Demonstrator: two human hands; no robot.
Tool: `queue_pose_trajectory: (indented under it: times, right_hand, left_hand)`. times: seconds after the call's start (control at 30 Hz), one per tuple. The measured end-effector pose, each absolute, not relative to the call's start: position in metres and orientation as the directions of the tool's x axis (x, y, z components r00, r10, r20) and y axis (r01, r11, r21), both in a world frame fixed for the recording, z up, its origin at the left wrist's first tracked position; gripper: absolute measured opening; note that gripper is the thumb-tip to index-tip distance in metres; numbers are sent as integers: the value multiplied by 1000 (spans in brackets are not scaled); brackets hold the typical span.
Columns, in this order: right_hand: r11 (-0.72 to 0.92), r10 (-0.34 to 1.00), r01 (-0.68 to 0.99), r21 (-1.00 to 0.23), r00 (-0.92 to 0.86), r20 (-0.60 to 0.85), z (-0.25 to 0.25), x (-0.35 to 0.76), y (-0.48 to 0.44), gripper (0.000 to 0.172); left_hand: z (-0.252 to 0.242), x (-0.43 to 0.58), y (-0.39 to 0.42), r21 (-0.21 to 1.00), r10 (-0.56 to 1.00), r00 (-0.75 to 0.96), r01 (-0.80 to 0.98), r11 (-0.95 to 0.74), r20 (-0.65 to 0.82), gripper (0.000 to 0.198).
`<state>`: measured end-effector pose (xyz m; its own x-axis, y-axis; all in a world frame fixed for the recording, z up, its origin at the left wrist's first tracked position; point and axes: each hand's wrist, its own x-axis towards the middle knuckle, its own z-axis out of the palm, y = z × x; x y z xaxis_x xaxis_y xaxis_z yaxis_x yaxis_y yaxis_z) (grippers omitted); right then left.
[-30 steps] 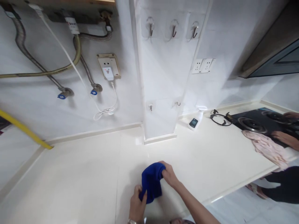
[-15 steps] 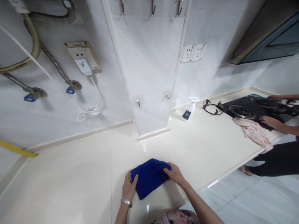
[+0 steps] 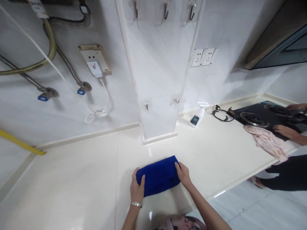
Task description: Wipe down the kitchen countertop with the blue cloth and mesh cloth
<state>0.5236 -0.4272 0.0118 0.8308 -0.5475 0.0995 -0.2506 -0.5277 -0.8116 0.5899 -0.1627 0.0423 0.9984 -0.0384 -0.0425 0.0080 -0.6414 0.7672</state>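
A folded blue cloth (image 3: 158, 176) is held between both hands, just over the front part of the cream countertop (image 3: 91, 179). My left hand (image 3: 138, 187) grips its left end, with the thumb on top and the fingers behind the edge. On the right end my right hand (image 3: 182, 174) pinches the cloth near its corner, thumb on top. The cloth forms a neat, flat rectangle, tilted slightly up to the right. My fingers under it are hidden.
A white spray bottle (image 3: 197, 117) stands by the wall, beside a black pan support (image 3: 223, 115). Further right are a gas stove (image 3: 254, 118), a pink cloth (image 3: 266, 140) and another person's hands (image 3: 287, 132). A yellow hose (image 3: 21, 143) meets the counter at left.
The rolled upper right corner of the blue cloth is now flattened out, and the cloth has become a straighter rectangle. My right hand has shifted slightly to the right with its end.
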Motion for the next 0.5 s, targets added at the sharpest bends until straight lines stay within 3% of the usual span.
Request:
queue_pose_trajectory:
  times: [0.17, 0.3, 0.37, 0.43, 0.5]
  right_hand:
    - [-539, -541, -266, -799, 836, 86, 8, 510, -430, 54]
    - [-561, -523, -292, -774, 851, 59, 12, 504, -426, 47]
    - [-642, -526, -277, -714, 837, 149, 14, 498, -425, 45]
    - [-768, -440, -184, -614, 848, 296, 15, 490, -423, 52]
    - [-854, -244, -19, -519, 897, 368, 13, 483, -423, 57]
  left_hand:
    - [36, 586, -152, 735, -148, 985, -162, -658, 84, 50]
    - [31, 575, -137, 622, -447, 879, -444, -645, 164, 47]
    - [28, 575, -130, 583, -542, 829, -511, -631, 138, 39]
    - [27, 579, -126, 586, -558, 822, -508, -632, 110, 33]
    - [28, 584, -124, 584, -568, 817, -508, -633, 96, 32]
